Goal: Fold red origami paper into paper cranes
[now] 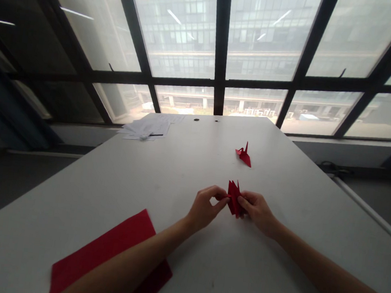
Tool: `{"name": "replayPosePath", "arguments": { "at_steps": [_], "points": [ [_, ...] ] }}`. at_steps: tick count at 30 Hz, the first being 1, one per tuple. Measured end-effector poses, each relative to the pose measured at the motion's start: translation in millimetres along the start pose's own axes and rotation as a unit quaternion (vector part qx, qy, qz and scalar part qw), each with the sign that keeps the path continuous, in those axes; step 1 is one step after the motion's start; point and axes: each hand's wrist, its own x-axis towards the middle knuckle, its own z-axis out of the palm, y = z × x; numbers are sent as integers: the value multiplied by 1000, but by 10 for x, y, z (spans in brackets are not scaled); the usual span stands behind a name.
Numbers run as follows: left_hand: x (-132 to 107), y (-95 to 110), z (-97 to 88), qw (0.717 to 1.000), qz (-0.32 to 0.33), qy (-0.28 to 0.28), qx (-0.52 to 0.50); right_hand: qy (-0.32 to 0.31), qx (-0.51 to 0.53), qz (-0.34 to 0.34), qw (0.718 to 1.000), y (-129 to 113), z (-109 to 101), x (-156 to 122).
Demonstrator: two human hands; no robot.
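Hand folding of red paper at a white table [194,160], seen from the worker's head. Right of center in the frame, the left hand [206,207] and the right hand [257,211] meet at a folded red paper piece [233,201], held just over the tabletop with several narrow points directed upward. The left thumb and forefinger are closed in a narrow pinch at the piece's left edge; the right thumb lies against its near face, with the other fingers partly hidden behind, so that the piece is gripped from both sides. Above it in the frame, well apart from the hands, stands a second red folded figure [243,157] with one upright point and spread sides. At lower left, a flat red sheet [111,245] lies partly beneath the left forearm; at upper left, loose white papers [145,126] carry a dark pen-like object [156,135]. The step in hand is judged to be the shaping of one projecting part, the right hand serving as support and the left as the working hand. The next move would call for a steady right grip and a small, gentle pull or crease by the left fingertips, since thin layers could tear or slip out of line.
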Motion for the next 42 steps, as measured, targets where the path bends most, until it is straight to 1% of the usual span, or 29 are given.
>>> {"name": "replayPosePath", "arguments": {
  "at_steps": [6,10,15,21,27,32,42],
  "points": [
    [5,-9,18,998,-41,28,-33,34,16,-22,999,16,27,3],
    [-5,-42,44,994,-76,38,-73,56,10,-26,998,4,60,4],
    [-11,-98,86,984,-110,34,-138,85,5,-25,996,15,74,20],
    [-5,-128,103,972,-132,26,-195,91,0,-28,995,30,82,22],
    [-7,-124,112,965,-137,30,-220,92,-11,-30,995,20,86,15],
    [-7,-107,101,964,-129,30,-231,93,-14,-36,995,44,78,20],
    [-7,-40,47,973,-106,23,-206,85,-37,-36,995,19,99,1]
  ]
}}
